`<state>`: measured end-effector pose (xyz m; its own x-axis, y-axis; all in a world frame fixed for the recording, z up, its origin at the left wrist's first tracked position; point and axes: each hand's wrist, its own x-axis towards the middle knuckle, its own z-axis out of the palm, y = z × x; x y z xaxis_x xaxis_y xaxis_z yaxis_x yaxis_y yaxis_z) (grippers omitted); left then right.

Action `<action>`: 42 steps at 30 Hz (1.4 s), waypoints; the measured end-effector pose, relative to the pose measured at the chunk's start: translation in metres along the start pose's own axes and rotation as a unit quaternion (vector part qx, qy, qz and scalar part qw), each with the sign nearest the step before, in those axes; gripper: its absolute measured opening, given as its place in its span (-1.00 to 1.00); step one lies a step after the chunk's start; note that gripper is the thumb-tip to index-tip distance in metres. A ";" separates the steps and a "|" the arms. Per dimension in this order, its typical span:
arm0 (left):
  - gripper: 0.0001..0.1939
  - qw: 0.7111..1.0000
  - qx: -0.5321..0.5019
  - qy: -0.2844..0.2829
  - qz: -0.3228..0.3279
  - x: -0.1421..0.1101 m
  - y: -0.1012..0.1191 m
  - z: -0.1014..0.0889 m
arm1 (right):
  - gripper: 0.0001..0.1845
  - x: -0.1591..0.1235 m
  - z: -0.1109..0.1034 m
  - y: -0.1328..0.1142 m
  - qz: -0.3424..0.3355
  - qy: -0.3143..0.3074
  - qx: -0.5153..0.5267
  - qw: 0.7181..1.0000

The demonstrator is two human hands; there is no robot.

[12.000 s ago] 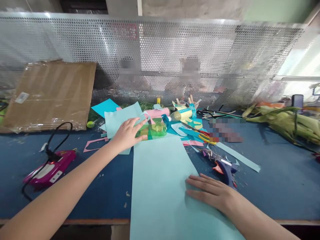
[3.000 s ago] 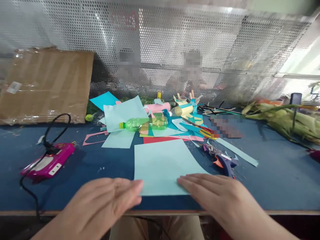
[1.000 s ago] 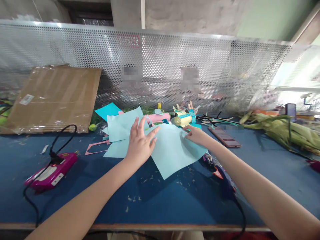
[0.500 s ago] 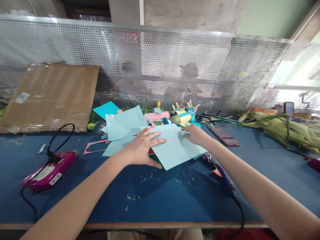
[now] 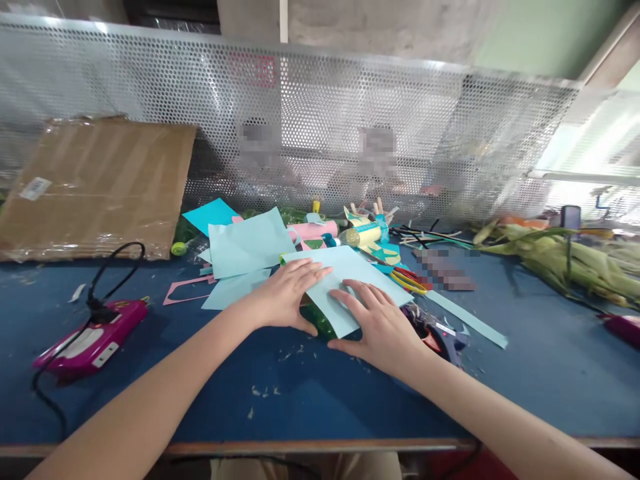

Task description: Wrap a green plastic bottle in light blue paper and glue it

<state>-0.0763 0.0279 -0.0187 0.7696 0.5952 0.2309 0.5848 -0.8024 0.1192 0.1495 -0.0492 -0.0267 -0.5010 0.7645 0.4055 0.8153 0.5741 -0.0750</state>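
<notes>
A sheet of light blue paper (image 5: pixel 345 267) lies over a green plastic bottle (image 5: pixel 320 321), most of which is hidden. My left hand (image 5: pixel 287 293) spans the paper's left side, its fingers on top and its thumb low against the bottle. On the right part of the sheet, my right hand (image 5: pixel 383 327) rests with fingers spread and thumb apart. Just beyond it are scissors (image 5: pixel 411 280) with yellow and red handles. A dark blue glue gun (image 5: pixel 453 341) lies partly behind my right forearm.
More blue sheets (image 5: pixel 250 243) lie to the left, near a pink paper frame (image 5: pixel 187 291). A magenta power strip (image 5: pixel 93 340) with a black cord sits at left. Cardboard (image 5: pixel 100 190) leans on the perforated screen (image 5: pixel 320 107). Corn husks (image 5: pixel 555 260) lie at right beyond a paper strip (image 5: pixel 470 319).
My right hand has come from the paper's far right corner nearer to me, onto its right part. Scissors and a paper strip now show. My left hand stays nearly in place.
</notes>
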 end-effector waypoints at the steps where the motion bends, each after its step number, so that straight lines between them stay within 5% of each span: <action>1: 0.12 1.000 0.006 -0.002 -0.006 -0.001 -0.003 -0.001 | -0.27 0.002 0.001 0.000 -0.001 0.009 -0.008 1.000; 5: -0.04 0.999 0.031 0.035 0.007 -0.005 -0.014 -0.005 | -0.37 0.004 0.003 0.000 -0.008 0.028 -0.025 0.999; 9: -0.33 0.996 0.052 0.076 0.008 -0.002 -0.019 -0.005 | -0.27 0.005 0.007 -0.001 0.036 0.013 0.018 0.999; 15: -0.25 0.996 0.026 0.080 -0.039 0.003 -0.014 -0.014 | -0.53 0.012 0.000 0.013 0.053 0.041 0.118 0.991; 19: -0.29 0.963 0.064 0.252 -0.078 -0.003 -0.001 -0.030 | -0.51 0.017 -0.019 0.029 0.128 0.081 0.201 0.968; 22: -0.44 0.901 0.063 0.401 -0.152 -0.009 0.012 -0.033 | -0.50 0.020 -0.035 0.042 0.196 0.111 0.330 0.917; 24: -0.48 0.872 0.004 0.443 -0.209 -0.011 0.015 -0.032 | -0.50 0.022 -0.045 0.049 0.219 0.126 0.428 0.868; 27: -0.40 0.855 -0.152 0.402 -0.290 -0.009 0.011 -0.035 | -0.50 0.025 -0.060 0.056 0.239 0.120 0.554 0.789; 29: -0.21 0.861 -0.250 0.338 -0.286 -0.005 0.004 -0.045 | -0.53 0.027 -0.070 0.057 0.248 0.092 0.595 0.759; 32: -0.07 0.884 -0.370 0.225 -0.176 0.001 -0.005 -0.068 | -0.52 0.031 -0.081 0.054 0.256 0.026 0.588 0.767; 35: -0.08 0.865 -0.474 0.131 -0.099 0.006 -0.009 -0.085 | -0.45 0.037 -0.084 0.050 0.268 -0.027 0.570 0.776; 38: -0.14 0.824 -0.548 0.092 -0.113 0.012 -0.008 -0.087 | -0.43 0.040 -0.082 0.048 0.286 -0.054 0.572 0.767; 42: -0.29 0.782 -0.593 0.106 -0.159 0.023 -0.005 -0.081 | -0.36 0.038 -0.081 0.050 0.260 -0.067 0.550 0.791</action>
<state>-0.0822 0.0417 0.0645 0.5003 0.8530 0.1483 -0.0079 -0.1667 0.9860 0.1943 -0.0153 0.0592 -0.2673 0.9630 -0.0354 0.2121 0.0230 -0.9770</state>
